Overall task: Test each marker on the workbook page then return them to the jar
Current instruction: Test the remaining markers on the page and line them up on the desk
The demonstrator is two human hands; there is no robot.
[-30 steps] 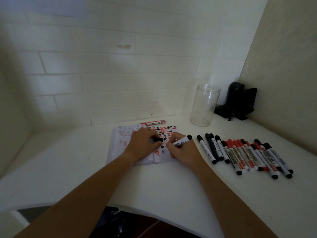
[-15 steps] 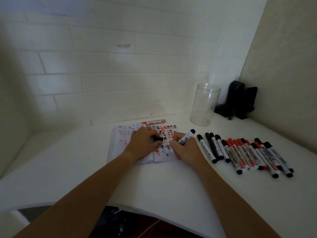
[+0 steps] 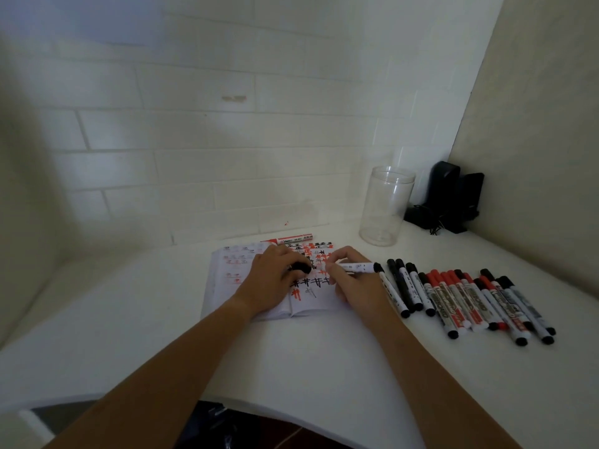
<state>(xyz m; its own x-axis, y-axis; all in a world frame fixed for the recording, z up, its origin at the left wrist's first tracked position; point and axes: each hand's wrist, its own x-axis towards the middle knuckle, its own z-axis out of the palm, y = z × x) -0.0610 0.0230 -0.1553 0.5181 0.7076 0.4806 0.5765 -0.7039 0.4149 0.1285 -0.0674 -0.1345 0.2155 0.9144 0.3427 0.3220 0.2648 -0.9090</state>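
One open workbook point(image 3: 256, 286) is lying on the white desk point(image 3: 136, 319), its pages carrying rows of red and black test marks. The left hand point(image 3: 272, 280) is pressing down on the book near its spine, and its fingers are curling round one black marker cap point(image 3: 300, 266). Just behind the book's far edge, one red marker point(image 3: 290, 239) is lying alone, parallel to the wall.

The right hand point(image 3: 351, 283) is resting over the right-hand page, its thumb and fingers pinching one black-ended whiteboard marker point(image 3: 359, 267) that is pointing its tail to the right; its tip is hidden by the fingers, so I cannot tell whether it is touching the paper.

Just beside that hand, a row of loose markers point(image 3: 470, 296) is lying side by side on the desk, some overlapping: about sixteen by my count, roughly nine black-capped and seven red, though the crowding is making the count uncertain.

Behind the row, near the wall, one clear plastic jar point(image 3: 385, 205) is standing upright and lidless, holding nothing. One black device point(image 3: 450, 196) is sitting in the corner just beside it.
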